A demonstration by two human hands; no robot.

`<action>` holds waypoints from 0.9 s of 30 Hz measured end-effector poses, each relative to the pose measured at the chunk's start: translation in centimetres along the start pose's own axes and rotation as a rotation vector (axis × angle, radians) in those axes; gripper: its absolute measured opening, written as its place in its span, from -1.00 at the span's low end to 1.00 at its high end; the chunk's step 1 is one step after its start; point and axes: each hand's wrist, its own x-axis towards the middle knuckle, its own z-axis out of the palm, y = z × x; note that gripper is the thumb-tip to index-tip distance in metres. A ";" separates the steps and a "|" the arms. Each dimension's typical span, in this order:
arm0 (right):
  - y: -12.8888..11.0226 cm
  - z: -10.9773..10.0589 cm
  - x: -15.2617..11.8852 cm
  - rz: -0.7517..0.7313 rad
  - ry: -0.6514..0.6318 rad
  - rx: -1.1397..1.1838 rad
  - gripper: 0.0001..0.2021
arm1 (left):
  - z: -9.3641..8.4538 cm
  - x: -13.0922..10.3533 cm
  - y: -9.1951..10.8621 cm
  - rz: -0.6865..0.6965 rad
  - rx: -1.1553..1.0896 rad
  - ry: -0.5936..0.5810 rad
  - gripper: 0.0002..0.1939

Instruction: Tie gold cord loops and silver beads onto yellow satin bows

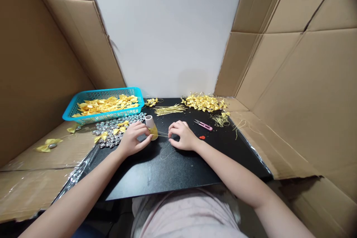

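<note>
- The head view looks from the person's head, forward and down over the black bench.
- It faces a pale wall behind the bench, between cardboard panels.
- It sits close: the lap shows at the bottom edge, the left hand and right hand near the middle.

Pale wall behind, plain, soft shadow low down. Brown cardboard rises left and right, creased; more lies flat along both sides of the desk. Desk dark, speckled, glossy, pale sheen on the near left part. Shiny tape along its left edge. Floor below dim.
</note>
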 end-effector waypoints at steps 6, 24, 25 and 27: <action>0.0 0.5 0.0 0.021 -0.019 0.180 -0.91 | -1.5 0.0 0.3 0.004 -0.069 -0.140 -0.75; -1.7 0.8 0.0 0.136 0.018 0.512 -0.82 | -1.1 -0.5 2.0 0.017 -0.234 -0.292 -0.81; -1.8 0.9 0.0 0.125 0.020 0.503 -0.82 | -0.8 -0.5 2.3 -0.005 -0.228 -0.290 -0.82; -1.8 1.1 0.0 0.106 0.025 0.488 -0.82 | 0.0 -0.5 2.8 -0.047 -0.207 -0.274 -0.80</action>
